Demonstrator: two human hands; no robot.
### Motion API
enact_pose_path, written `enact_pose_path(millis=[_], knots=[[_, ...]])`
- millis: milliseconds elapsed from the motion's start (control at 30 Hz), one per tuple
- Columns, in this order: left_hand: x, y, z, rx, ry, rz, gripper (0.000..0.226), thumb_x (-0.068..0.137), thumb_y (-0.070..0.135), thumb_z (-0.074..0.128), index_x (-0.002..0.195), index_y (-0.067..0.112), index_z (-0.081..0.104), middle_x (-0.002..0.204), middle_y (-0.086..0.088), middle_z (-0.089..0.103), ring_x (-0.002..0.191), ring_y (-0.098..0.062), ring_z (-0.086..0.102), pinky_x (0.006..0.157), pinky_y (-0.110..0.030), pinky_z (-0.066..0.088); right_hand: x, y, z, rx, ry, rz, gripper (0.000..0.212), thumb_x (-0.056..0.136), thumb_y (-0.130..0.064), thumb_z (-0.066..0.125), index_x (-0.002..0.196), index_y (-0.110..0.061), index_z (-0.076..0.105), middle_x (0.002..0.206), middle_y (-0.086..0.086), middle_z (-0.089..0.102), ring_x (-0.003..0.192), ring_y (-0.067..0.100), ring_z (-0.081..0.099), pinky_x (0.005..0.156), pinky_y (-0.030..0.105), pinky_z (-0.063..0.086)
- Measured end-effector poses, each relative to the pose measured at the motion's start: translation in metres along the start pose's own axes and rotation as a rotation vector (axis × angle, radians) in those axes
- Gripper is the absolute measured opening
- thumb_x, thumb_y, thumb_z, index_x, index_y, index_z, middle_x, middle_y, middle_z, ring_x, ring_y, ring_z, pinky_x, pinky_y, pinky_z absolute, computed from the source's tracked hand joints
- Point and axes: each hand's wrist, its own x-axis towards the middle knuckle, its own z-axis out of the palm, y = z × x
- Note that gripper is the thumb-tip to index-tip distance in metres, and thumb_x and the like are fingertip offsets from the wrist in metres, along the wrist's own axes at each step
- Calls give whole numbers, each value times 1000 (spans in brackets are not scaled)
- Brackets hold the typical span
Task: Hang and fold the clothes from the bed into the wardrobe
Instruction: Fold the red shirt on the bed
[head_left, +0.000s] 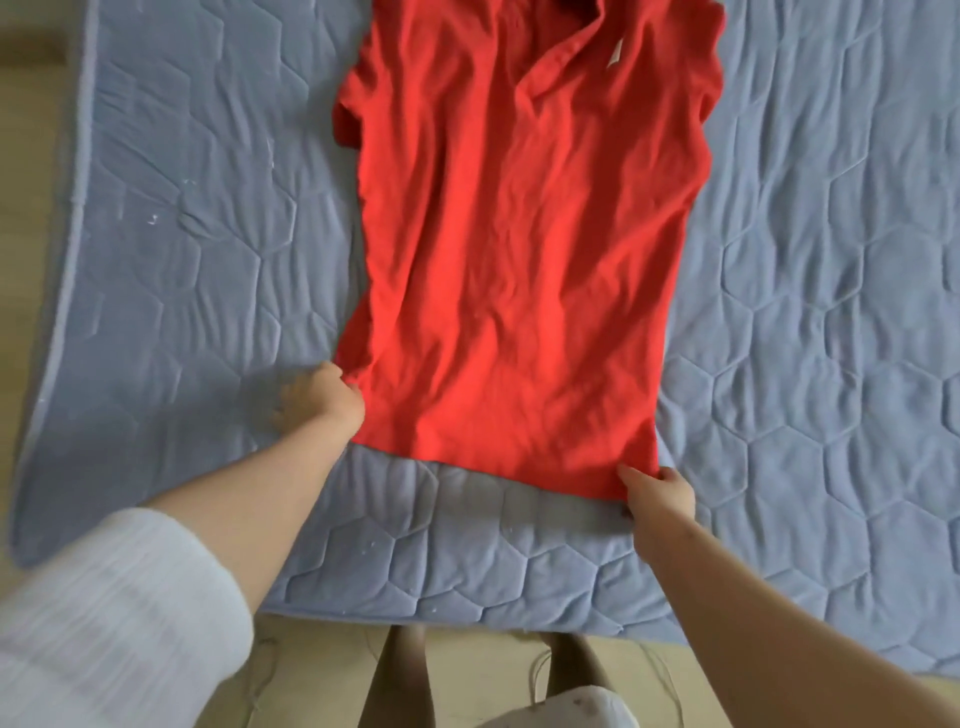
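At the near edge of the bed (779, 260), our right hand (660, 493) pinched a hem corner of the limp, light red shirt (519, 260), our left hand (322, 397) too blurred to read.

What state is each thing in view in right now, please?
red shirt: spread flat, wrinkled, not yet folded.
left hand: at the shirt's left hem corner, grip blurred.
right hand: pinches the shirt's right hem corner.
blue quilt: laid out under the shirt, creased.
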Motion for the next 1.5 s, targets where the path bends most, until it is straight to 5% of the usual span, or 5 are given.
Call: enact_pose_path(millis=[500,833,1000,1100,1500], knots=[[-38,-76,-5,-250,44,106,26,95,26,47,89,1,50,94,-29,62,91,-45,57,68,-38,37,-47,14,-58,15,381,-16,24,82,-8,50,104,-1,57,98,25,64,96,39,61,90,46,48],[-61,-133,41,5,-66,112,25,95,35,44,78,18,36,79,-12,59,85,-37,59,63,-35,37,-63,54,-87,46,298,111,18,78,13,41,65,1,41,45,3,36,37,16,37,25,15,27],[-64,-138,45,45,-96,130,20,95,34,44,83,18,39,90,-15,63,87,-37,60,62,-34,37,-59,67,-72,-76,355,312,20,91,-5,38,73,3,39,67,11,41,80,34,53,64,31,42],[-60,-130,38,56,-158,147,14,92,27,48,105,20,49,106,-10,63,99,-33,59,69,-34,40,-69,65,-54,-258,291,233,40,89,-9,46,126,5,39,126,21,44,123,38,41,101,42,35],[-10,-58,-14,-278,-282,193,32,88,16,55,120,11,52,115,-12,62,107,-30,57,89,-32,44,-114,-45,61,-560,9,-310,58,84,-19,52,140,-25,34,145,6,33,124,32,39,98,42,36]])
